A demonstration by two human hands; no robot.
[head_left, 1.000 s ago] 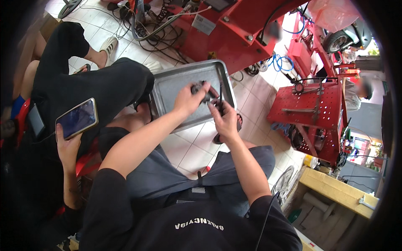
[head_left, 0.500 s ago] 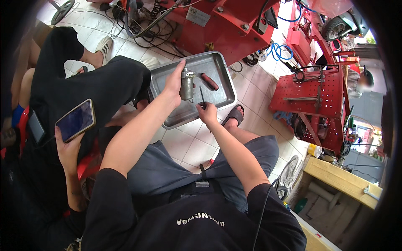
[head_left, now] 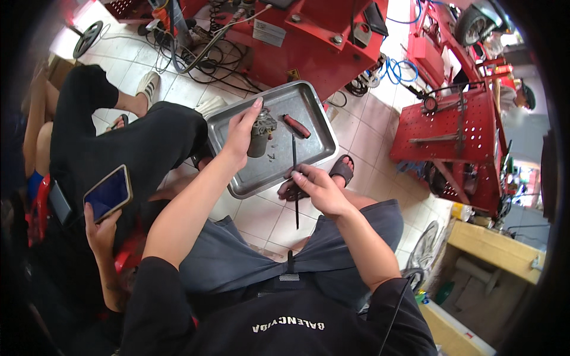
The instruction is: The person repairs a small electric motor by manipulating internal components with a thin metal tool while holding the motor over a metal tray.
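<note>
The left hand (head_left: pixel 240 135) wraps the grey metal part (head_left: pixel 259 142) over the tray (head_left: pixel 291 94), while the right hand (head_left: pixel 317 185) pinches a thin dark rod (head_left: pixel 295 155) between thumb and fingers, beside the near rim. The work looks partway along — a few small loose pieces (head_left: pixel 271 157) and a red-handled tool (head_left: pixel 296 126) lie in the tray, the part not yet set down, the rod apart from it.

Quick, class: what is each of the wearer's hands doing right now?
Left hand: holding a metal part.
Right hand: holding a thin dark rod.
</note>
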